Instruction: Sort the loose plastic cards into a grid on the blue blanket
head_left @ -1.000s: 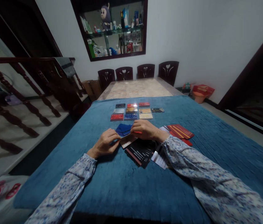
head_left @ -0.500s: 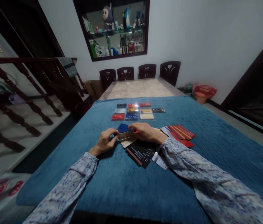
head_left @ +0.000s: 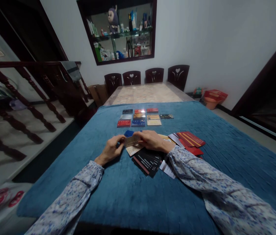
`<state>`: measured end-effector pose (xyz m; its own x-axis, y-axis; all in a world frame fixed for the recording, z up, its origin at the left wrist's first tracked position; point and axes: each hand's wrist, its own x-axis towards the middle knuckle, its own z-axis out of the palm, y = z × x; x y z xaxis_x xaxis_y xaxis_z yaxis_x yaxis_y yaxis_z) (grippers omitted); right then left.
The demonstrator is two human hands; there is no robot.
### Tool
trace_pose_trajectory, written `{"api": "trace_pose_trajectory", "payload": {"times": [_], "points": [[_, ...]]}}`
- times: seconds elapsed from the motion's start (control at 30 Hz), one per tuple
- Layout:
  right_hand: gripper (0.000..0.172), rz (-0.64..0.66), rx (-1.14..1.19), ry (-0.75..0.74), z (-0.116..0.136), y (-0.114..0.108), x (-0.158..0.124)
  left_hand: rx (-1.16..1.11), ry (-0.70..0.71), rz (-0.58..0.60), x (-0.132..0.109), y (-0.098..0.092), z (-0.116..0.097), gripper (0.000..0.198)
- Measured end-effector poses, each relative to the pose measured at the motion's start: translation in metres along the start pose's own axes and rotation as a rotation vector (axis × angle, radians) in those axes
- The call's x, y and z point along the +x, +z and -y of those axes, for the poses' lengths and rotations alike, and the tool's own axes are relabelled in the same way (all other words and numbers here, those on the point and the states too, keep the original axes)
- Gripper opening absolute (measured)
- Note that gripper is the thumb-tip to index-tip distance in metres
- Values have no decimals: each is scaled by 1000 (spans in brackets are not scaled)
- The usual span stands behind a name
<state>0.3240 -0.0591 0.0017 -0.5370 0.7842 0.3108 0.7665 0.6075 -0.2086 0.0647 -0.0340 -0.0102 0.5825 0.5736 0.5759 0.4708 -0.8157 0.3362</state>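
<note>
Between my two hands a pale tan card [head_left: 131,141] stands tilted up. My left hand [head_left: 110,149] pinches its left end, and my right hand [head_left: 154,141] has its fingers closed on the right end. A beige patterned card [head_left: 134,150] lies just below it. Blue cards [head_left: 129,133] show partly behind the held card. Nearer me, black cards [head_left: 147,162] are fanned out on the blue cloth [head_left: 118,202]. A white card [head_left: 167,169] lies partly under my right sleeve, and yellow cards [head_left: 168,138] show beyond my right wrist.
Farther off, small card stacks stand in rows, among them a red stack [head_left: 123,123], a blue stack [head_left: 138,123] and a cream stack [head_left: 154,122]. Red cards [head_left: 191,138] spread out on the right. Dark chairs [head_left: 131,78] line the table's far end [head_left: 145,91].
The held card has tilted, so its face looks lighter and the dark stripe seen before no longer shows. My right hand has shifted slightly left and down; the cards on the cloth lie as before.
</note>
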Motion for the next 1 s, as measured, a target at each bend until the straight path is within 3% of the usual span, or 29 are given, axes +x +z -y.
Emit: {"api": "trace_pose_trajectory", "payload": {"times": [0.27,0.53,0.8,1.0], "points": [[50,0,69,70,-4,9,3,45,-19,56,-3,7,-5,42],[51,-86,103,8,-16,22,5,58,-12,66,0,10,-2,46],[68,-27,136,-6,-15,12,3,116,5,96,0,10,4,48],[60,-32,85,16,-14,8,4,124,6,108,0,7,5,52]]}}
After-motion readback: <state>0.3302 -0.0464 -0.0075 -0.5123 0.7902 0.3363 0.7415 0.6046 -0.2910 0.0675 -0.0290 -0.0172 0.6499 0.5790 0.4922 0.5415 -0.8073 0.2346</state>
